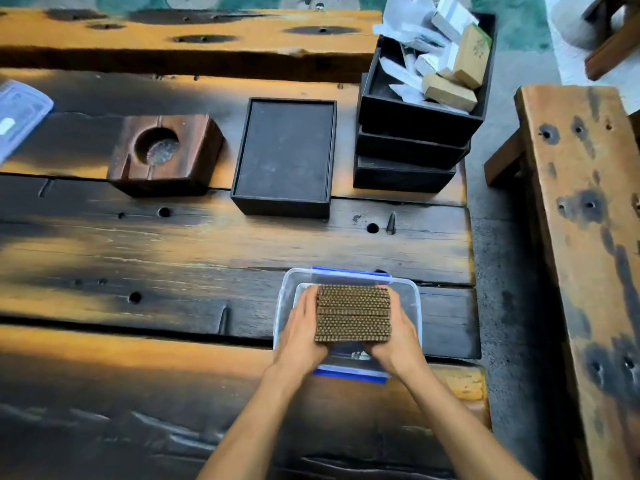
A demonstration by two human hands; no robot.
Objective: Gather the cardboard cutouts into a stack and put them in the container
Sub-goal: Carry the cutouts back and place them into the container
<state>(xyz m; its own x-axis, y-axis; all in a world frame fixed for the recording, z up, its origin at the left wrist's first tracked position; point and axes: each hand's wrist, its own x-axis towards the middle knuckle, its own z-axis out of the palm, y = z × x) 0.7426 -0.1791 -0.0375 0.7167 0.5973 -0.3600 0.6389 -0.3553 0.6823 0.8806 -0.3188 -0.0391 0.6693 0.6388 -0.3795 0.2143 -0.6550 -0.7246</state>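
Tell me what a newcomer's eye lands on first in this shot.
First, the two hands, left hand and right hand, pressing a cardboard stack between them over the clear container at the table's near right. Next, the stacked black trays at far right, the top one full of papers and small boxes.

Cardboard stack (pixel 353 313) between hands, over container (pixel 412 303)
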